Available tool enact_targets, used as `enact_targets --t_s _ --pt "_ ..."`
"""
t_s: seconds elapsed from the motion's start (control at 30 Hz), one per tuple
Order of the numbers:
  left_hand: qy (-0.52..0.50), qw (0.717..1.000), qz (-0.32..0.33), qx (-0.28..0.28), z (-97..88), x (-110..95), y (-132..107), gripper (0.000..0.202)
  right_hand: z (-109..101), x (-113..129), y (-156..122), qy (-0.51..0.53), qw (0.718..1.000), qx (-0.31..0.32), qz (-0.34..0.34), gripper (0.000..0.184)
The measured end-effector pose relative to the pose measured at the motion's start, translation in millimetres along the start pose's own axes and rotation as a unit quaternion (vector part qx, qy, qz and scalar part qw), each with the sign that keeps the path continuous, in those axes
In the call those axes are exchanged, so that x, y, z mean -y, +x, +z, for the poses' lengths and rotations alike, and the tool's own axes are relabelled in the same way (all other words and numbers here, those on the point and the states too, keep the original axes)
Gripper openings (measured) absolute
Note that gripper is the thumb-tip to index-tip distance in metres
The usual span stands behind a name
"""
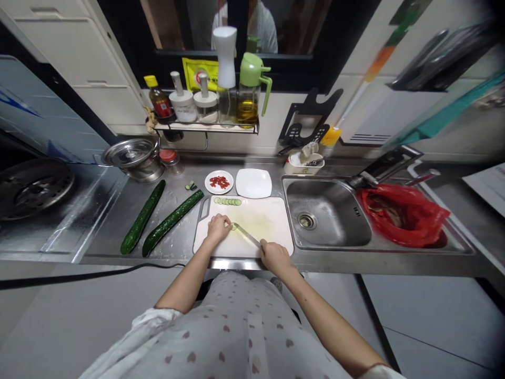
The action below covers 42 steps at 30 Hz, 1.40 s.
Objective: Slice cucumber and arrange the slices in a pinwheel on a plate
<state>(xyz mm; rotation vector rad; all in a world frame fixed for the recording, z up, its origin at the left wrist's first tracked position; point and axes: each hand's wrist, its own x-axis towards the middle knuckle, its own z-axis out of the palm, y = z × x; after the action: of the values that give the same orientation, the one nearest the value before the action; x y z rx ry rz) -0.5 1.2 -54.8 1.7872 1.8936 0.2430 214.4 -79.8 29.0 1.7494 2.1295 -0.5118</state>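
My right hand (pixel 275 258) is wrapped round the handle of a kitchen knife (pixel 248 235), whose blade points up and left across the white cutting board (pixel 276 210). At the blade's tip is a pale green cucumber slice (pixel 234 226). My left hand (pixel 219 228) has its fingers drawn together, with the fingertips at the slice's left edge; they partly hide what they grip. A row of overlapping cucumber slices (pixel 228 201) lies along the board's upper left. Two whole cucumbers (pixel 144 216) (pixel 173 222) rest left of the board, near some small cut ends (pixel 191 185).
Behind the board stand a plate of chopped red pieces (pixel 219 182) and a white square plate (pixel 253 182). To the right are the sink (pixel 331 210) and a red plastic bag (pixel 406 216). A lidded steel pot (pixel 134 158) and a shelf of bottles (pixel 207 126) stand behind.
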Motion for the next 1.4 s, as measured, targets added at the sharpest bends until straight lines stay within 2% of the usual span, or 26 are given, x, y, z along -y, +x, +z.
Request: enact_targets --t_s 1.2,1.4 --pt "-0.014 1.000 -0.007 0.009 -5.5 0.5 2.3 0.014 4.9 6.1 -2.1 0.000 1.000 0.017 0.002 0.024" --pt "-0.018 0.999 0.030 0.025 -8.7 1.8 -1.4 0.024 5.1 6.0 -1.8 0.005 1.000 0.022 0.002 0.026"
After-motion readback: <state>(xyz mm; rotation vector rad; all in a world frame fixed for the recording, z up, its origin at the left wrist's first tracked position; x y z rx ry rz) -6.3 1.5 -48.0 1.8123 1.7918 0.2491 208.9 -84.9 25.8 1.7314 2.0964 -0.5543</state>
